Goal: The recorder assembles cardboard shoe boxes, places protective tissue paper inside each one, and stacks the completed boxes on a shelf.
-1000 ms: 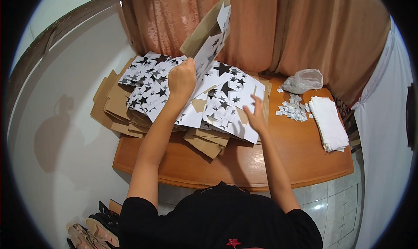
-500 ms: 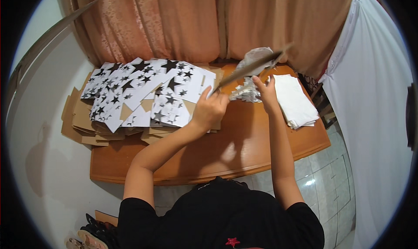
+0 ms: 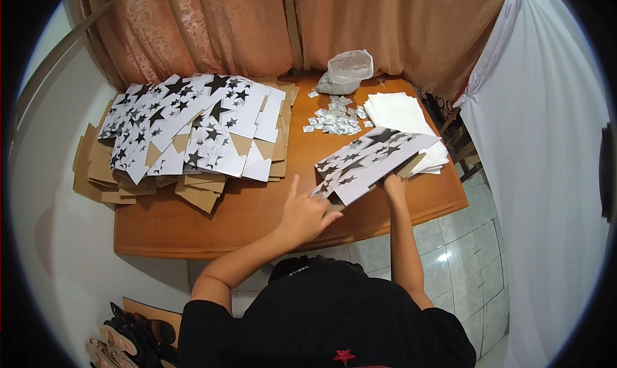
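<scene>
A cardboard box (image 3: 373, 162), white with black and grey stars outside and brown inside, stands opened out at an angle above the table's right half. At its near left end is my left hand (image 3: 305, 217), index finger and thumb stretched apart, its other fingers against the box end. My right hand (image 3: 394, 187) grips the box's near right edge by a flap, its fingertips partly hidden by the cardboard. Behind the box lie many small silvery-white packets (image 3: 334, 120). A stack of white paper sheets (image 3: 398, 111) is partly covered by the box.
Overlapping flat star-printed cardboard pieces (image 3: 186, 120) fill the left side of the wooden table (image 3: 257, 223). A translucent plastic bag (image 3: 350, 69) sits at the back by the brown curtain (image 3: 225, 27). White cloth (image 3: 533, 143) hangs at right. Shoes (image 3: 132, 332) stand at the lower left.
The cardboard, seen edge-on and blurred before, has come down toward me and is now spread into a box shape. Both hands have moved lower and nearer, and the left has opened its fingers.
</scene>
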Tool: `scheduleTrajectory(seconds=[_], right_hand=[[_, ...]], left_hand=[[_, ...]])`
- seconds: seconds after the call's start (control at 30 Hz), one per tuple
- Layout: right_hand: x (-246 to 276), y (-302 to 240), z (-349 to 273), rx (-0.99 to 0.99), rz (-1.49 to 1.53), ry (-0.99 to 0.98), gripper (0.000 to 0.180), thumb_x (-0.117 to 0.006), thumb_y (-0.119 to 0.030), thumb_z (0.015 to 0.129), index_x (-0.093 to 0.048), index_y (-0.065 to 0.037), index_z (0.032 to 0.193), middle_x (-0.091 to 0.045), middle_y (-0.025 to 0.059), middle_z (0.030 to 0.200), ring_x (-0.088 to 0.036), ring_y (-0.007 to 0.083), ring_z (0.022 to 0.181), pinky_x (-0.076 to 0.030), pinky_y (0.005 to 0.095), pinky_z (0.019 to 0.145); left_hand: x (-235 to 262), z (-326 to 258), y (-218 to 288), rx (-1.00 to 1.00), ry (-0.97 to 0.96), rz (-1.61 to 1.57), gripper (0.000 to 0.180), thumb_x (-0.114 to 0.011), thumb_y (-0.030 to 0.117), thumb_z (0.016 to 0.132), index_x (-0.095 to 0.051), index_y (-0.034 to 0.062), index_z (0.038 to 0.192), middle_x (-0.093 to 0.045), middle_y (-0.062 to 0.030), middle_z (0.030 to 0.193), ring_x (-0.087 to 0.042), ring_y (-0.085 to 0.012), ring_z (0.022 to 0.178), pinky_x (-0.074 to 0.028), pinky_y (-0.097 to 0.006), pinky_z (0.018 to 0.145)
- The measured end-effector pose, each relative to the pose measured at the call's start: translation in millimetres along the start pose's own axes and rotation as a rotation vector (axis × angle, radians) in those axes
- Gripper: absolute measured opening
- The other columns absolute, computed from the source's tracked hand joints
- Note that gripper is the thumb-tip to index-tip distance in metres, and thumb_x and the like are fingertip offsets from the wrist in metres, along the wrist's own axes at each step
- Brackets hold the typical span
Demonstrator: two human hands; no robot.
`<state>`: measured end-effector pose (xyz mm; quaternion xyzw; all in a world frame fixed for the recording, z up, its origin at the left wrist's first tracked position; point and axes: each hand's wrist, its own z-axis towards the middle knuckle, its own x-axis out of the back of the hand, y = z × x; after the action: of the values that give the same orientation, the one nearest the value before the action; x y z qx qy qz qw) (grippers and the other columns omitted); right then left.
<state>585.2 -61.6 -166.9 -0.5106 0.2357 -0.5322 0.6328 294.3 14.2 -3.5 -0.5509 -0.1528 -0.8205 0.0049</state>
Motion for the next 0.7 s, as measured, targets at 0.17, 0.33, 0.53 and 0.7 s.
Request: scheduleTrajectory(seconds=[0.17,0.33,0.53,0.7], right_hand=[[18,-29,-14,-0.324,0.073,-0.093,0.034,-0.053,-0.021,0.082,-0.057,0.004,0.104,-0.06,0.0224,0.106,-0.056,0.0367,0.098,-0.044,0.0391,0.08],[19,1,-18,-0.282,-0.028,-0.049,0.02,-0.053,-0.022,0.083,-0.053,-0.004,0.089,-0.052,0.0044,0.062,-0.042,0.0115,0.041,-0.032,0.0265,0.035],[11,-22,-31,-0.33,0.119,0.052,0.035,-0.044,-0.006,0.077,-0.051,0.009,0.108,-0.057,0.0251,0.108,-0.055,0.0352,0.102,-0.042,0.0372,0.086],[14,-47,-40,-0.431,0.116,0.065,0.039,-0.044,-0.005,0.073,-0.049,0.009,0.109,-0.056,0.0267,0.108,-0.054,0.0367,0.101,-0.041,0.0374,0.086]], left_hand=[[4,-19,-14,0.26,-0.402,0.013,0.073,-0.06,0.065,0.066,-0.064,0.0048,0.107,-0.044,-0.0211,0.127,-0.042,-0.0427,0.115,-0.028,-0.059,0.097],[14,-30,-9,0.365,-0.615,-0.315,0.072,-0.062,0.057,0.068,-0.058,0.0033,0.114,-0.046,-0.0245,0.126,-0.051,-0.0384,0.107,-0.042,-0.036,0.09],[25,-39,-29,0.385,-0.445,-0.508,0.03,-0.055,0.024,0.082,-0.063,-0.0003,0.1,-0.062,-0.0231,0.083,-0.061,-0.0361,0.079,-0.047,-0.038,0.073],[34,-41,-54,0.304,-0.157,-0.515,0.019,-0.049,0.011,0.083,-0.063,-0.0018,0.085,-0.062,-0.021,0.08,-0.059,-0.0371,0.075,-0.047,-0.04,0.068]])
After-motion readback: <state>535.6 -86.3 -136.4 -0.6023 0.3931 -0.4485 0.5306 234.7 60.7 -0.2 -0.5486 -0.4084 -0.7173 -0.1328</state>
